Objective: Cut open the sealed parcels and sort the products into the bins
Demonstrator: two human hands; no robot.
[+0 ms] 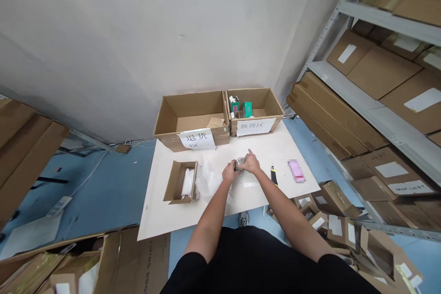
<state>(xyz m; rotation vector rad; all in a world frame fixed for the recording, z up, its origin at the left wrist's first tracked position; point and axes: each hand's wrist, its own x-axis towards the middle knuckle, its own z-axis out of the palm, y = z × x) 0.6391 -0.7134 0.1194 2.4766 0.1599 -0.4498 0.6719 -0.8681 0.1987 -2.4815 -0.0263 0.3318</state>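
Observation:
A small round thing with a pale, shiny top and a dark side, perhaps a jar or a cup, is between my hands above the table. My left hand is closed on its left side. Holding it from the right is my right hand, with one finger pointing away from it. My fingers cover much of its side. Crumpled clear plastic wrap lies beside my left hand. A yellow and black utility knife lies to the right of my right forearm.
At the table's back stand two labelled cartons, a left one and a right one with green boxes inside. An opened small carton stands left. A pink item lies right. Shelves with cartons flank the right side.

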